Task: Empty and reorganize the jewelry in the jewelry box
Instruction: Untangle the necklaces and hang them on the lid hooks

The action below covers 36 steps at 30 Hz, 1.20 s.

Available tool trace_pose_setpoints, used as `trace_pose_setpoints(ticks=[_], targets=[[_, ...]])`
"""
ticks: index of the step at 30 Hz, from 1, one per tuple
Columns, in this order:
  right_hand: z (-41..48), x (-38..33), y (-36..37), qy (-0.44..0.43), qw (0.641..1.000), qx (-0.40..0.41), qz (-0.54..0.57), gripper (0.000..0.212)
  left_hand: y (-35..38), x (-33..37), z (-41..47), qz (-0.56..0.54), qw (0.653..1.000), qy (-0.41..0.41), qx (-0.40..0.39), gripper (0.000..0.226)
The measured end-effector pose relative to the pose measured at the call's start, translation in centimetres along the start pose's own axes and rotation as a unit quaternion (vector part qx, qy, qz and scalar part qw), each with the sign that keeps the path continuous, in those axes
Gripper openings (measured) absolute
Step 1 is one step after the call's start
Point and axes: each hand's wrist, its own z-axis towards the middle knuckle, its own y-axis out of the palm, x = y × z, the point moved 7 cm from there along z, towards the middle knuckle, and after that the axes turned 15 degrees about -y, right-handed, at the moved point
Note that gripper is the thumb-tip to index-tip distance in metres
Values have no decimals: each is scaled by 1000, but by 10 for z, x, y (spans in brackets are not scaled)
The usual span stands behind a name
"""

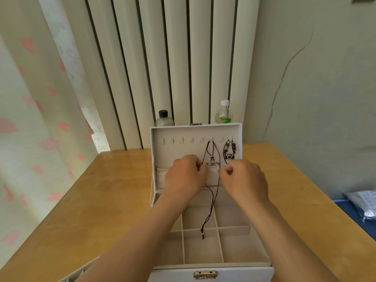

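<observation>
Front latch [205, 274]: brass, on the near wall of the white jewelry box [173, 275], unfastened so the box stands open.
Tray compartments [217, 241]: the beige dividers show no jewelry except a trailing cord end, which suggests the emptying is done and the refilling has begun.
Lid [177, 151]: propped upright facing the person, so its row of hooks [181, 141] can hold necklaces hanging straight.
Flower necklace [211, 162]: looped over a hook right of centre. Its pendant sits at the lip of the lid pocket [162, 176], and its long dark cord falls down into the tray.
Camera-charm necklace [230, 156]: hung on the far-right hook, just beside the flower one but apart from it, probably to prevent tangling.
Left hand [183, 176]: fingers curled, apparently pinching the left strand of the flower necklace.
Right hand [246, 180]: thumb and forefinger closed on the right strand, holding the two strands apart.
Likely step: tucking the slack cord into the pocket so the lid can shut without snagging it.
Table [101, 190]: wooden, and the box sits in the middle of it.
Bottles [164, 119]: two stand behind the lid, out of the way.
</observation>
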Motion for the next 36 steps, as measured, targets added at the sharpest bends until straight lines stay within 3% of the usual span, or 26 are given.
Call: trace_pose_setpoints(ticks=[4, 10, 17, 26, 36], targets=[[-1, 0, 19, 28, 998, -60, 17, 36, 2, -1, -7, 19, 999, 23, 28, 19], [2, -1, 21, 21, 998, -61, 26, 25, 10, -5, -7, 45, 999, 23, 17, 27], [0, -3, 16, 23, 997, -68, 31, 28, 14, -7, -6, 90, 996, 14, -4, 22], [-6, 6, 17, 78, 993, -80, 34, 27, 7, -10, -3, 42, 999, 3, 30, 30], [-6, -1, 17, 73, 991, -112, 24, 21, 15, -12, -7, 104, 995, -2, -6, 19]])
